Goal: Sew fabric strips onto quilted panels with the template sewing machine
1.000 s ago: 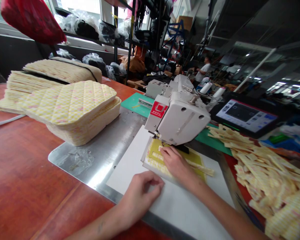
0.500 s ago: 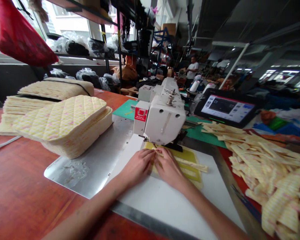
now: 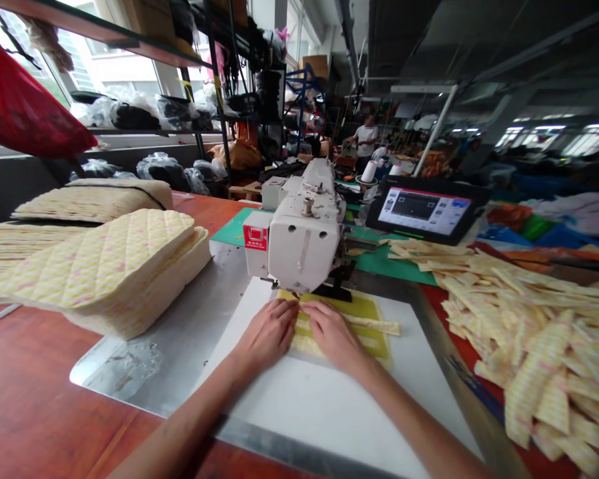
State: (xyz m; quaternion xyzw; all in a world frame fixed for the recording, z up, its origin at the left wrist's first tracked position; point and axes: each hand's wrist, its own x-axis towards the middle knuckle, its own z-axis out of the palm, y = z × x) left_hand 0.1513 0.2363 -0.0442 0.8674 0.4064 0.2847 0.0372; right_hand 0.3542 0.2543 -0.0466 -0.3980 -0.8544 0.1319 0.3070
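Both hands lie side by side on a yellow template under the head of a white sewing machine. My left hand presses flat on the quilted yellow piece in the template, fingers stretched toward the needle. My right hand rests flat next to it, fingers extended, touching a narrow yellow fabric strip that runs to the right. The template sits on a white board.
A stack of quilted yellow pads stands at left on the metal plate, more stacks behind. Several loose yellow strips are heaped at right. A touchscreen panel stands behind. A person stands far back among shelves.
My left hand came up from the white board's near edge and now lies beside the right hand on the quilted piece. The view has tilted upward.
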